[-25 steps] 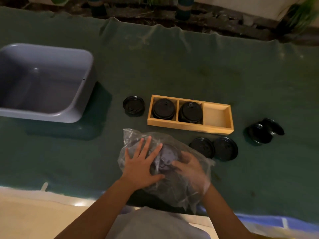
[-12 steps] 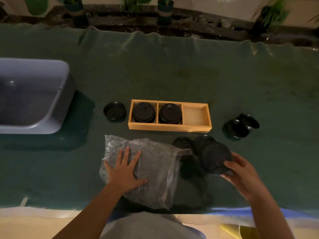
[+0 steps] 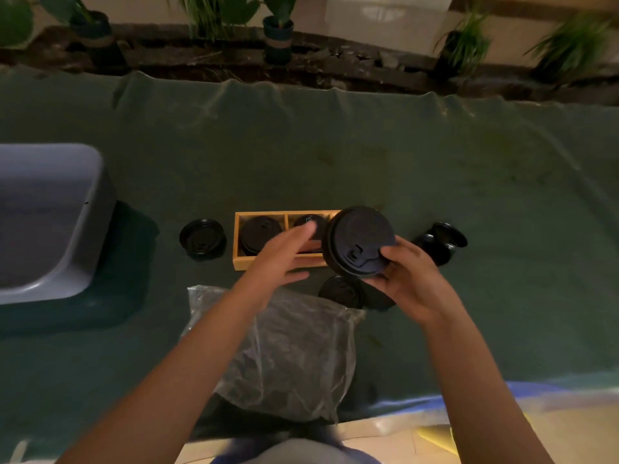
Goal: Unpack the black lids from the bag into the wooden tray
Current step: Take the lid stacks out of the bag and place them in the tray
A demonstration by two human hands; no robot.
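Note:
My right hand (image 3: 407,279) holds a stack of black lids (image 3: 360,241) tilted up above the right end of the wooden tray (image 3: 238,242). My left hand (image 3: 284,252) hovers open beside the stack, over the tray's front edge, fingers spread and blurred. The tray's left compartment holds black lids (image 3: 259,233) and its middle one holds more (image 3: 310,226); the right compartment is hidden by the held stack. The clear plastic bag (image 3: 288,356) lies crumpled in front of me with dark lids inside.
Loose black lids lie left of the tray (image 3: 202,238), in front of it (image 3: 341,291) and to its right (image 3: 442,241). A grey plastic tub (image 3: 50,216) stands at the far left. Green cloth (image 3: 335,155) covers the table; potted plants line the back.
My right hand has lifted the lid stack from the table up over the tray's right end. My left hand has left the bag and risen toward the stack.

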